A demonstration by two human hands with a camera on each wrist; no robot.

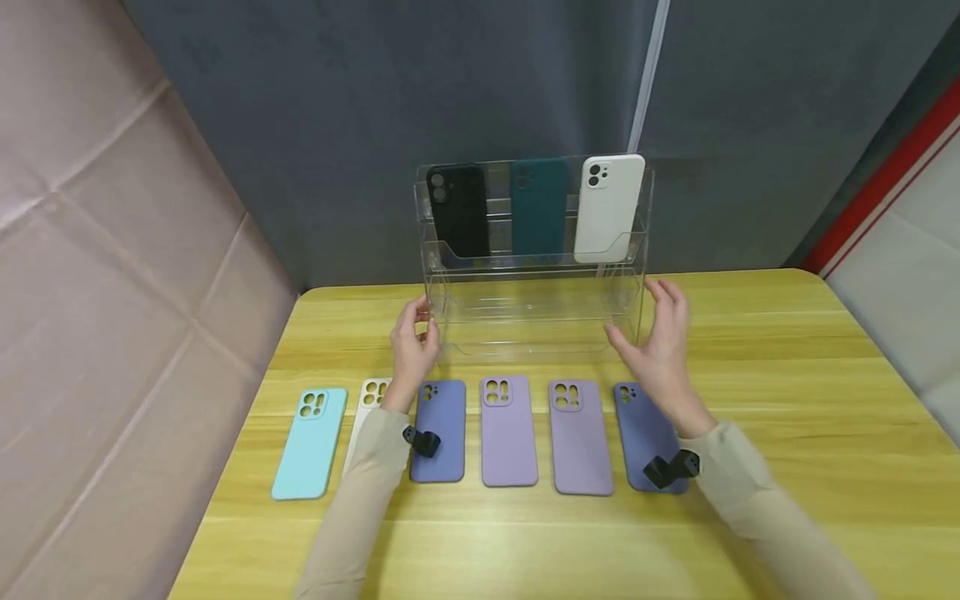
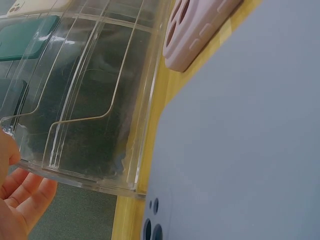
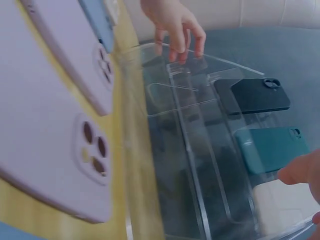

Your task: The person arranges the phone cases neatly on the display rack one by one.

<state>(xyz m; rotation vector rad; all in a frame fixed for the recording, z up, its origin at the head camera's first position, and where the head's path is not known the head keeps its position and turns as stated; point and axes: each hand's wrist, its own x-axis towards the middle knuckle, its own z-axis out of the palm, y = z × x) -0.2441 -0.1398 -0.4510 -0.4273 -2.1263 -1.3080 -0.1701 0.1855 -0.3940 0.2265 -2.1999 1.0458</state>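
Observation:
A clear acrylic display stand (image 1: pixel 532 268) stands at the table's back edge. Its top tier holds a black phone case (image 1: pixel 459 212), a teal phone case (image 1: pixel 538 208) and a white phone case (image 1: pixel 611 208). At the stand's left side, my left hand (image 1: pixel 415 350) grips the side panel, the thumb in front and the fingers (image 2: pixel 32 195) behind it. My right hand (image 1: pixel 662 354) is at the right side, thumb and fingers spread wide around the corner and holding nothing. In the right wrist view, the right thumb (image 3: pixel 299 170) overlaps the teal case.
Phone cases lie in a row before the stand: turquoise (image 1: pixel 309 446), cream (image 1: pixel 372 393), blue (image 1: pixel 442 442), two lilac ones (image 1: pixel 510 442) (image 1: pixel 582 446) and a darker blue one (image 1: pixel 647 433). My forearms reach over some. A grey curtain (image 1: pixel 375 125) hangs behind the wooden table (image 1: pixel 480 550).

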